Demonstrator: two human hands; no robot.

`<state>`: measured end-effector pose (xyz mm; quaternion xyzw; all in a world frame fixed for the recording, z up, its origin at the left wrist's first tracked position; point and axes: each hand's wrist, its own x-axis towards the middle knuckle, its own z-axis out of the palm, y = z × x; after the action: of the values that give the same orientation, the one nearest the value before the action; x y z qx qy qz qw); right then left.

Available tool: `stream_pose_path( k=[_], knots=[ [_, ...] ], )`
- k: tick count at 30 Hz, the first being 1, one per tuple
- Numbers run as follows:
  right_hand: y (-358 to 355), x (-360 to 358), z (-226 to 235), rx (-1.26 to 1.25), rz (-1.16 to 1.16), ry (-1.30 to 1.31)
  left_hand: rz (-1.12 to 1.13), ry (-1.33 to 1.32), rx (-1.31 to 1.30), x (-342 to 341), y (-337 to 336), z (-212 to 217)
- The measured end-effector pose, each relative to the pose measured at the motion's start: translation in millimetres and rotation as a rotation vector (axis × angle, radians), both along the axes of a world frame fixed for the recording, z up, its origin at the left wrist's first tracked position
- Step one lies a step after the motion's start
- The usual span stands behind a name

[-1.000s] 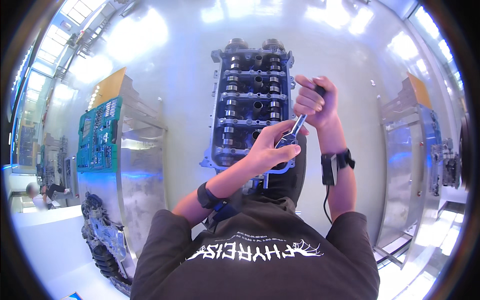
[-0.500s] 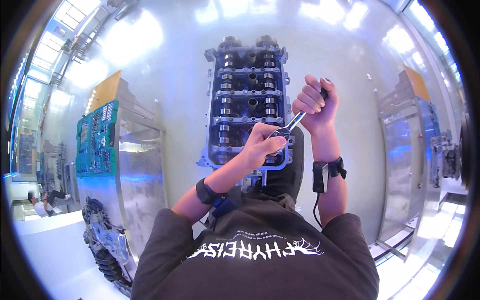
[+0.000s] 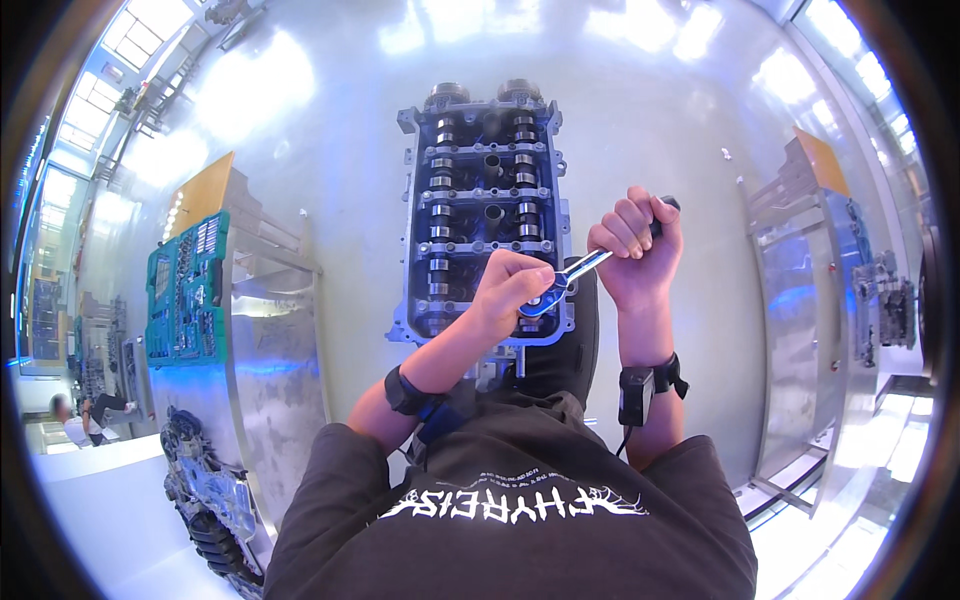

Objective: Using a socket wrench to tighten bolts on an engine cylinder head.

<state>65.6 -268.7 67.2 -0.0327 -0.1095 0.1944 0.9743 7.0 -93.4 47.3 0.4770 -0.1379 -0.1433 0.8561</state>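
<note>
In front of me stands an engine cylinder head (image 3: 493, 194) with two rows of camshaft lobes and open tubes down its middle. A ratchet wrench (image 3: 583, 266) slants over its near right corner. My left hand (image 3: 510, 290) is closed round the ratchet's head, low over the near end of the cylinder head. Further right, my right hand (image 3: 640, 238) wraps round the dark handle, whose end shows past the fingers. Whatever sits beneath the ratchet's head is hidden by it and my left hand.
To the left, a green socket-set case (image 3: 188, 290) lies open on a metal workbench (image 3: 275, 350). An engine part (image 3: 210, 490) lies nearer on that side. Another metal bench (image 3: 800, 290) stands at right, with metal parts (image 3: 885, 305) beyond it. A person (image 3: 90, 415) is far left.
My right hand has moved slightly nearer and to the right, so the ratchet handle lies at a flatter slant. My left hand stays round its head. The whole view has shifted a little.
</note>
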Motion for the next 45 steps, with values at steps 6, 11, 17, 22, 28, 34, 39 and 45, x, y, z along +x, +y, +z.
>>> stream_pose_path(
  k=[6,11,17,22,28,34,39,45],
  knots=[
    [0.4,-10.5,0.4,0.013,-0.047,-0.006,-0.003,0.078,0.05,-2.8,3.0,2.2],
    [0.3,-4.0,1.3,-0.04,0.0,-0.021,-0.161,0.022,0.049,0.9,10.0,-5.9],
    [7.7,17.8,9.6,-0.059,0.311,-0.05,-0.271,-0.164,0.127,-14.9,1.0,-9.6],
    [34.1,44.4,19.7,-0.093,0.677,-0.105,-0.193,-0.22,0.151,-23.1,-8.0,-12.2],
    [75.3,64.7,18.7,-0.077,0.961,-0.093,-0.068,-0.164,0.101,-19.5,-8.5,-15.4],
    [67.5,61.3,6.2,0.011,0.704,-0.118,-0.085,-0.075,0.002,-13.5,5.7,-13.2],
    [51.7,62.3,1.6,0.025,0.544,-0.125,-0.209,-0.103,0.021,0.4,7.9,-17.6],
    [46.2,61.4,6.2,-0.054,0.537,-0.077,-0.151,-0.14,0.213,-1.3,8.3,5.8]
  ],
)
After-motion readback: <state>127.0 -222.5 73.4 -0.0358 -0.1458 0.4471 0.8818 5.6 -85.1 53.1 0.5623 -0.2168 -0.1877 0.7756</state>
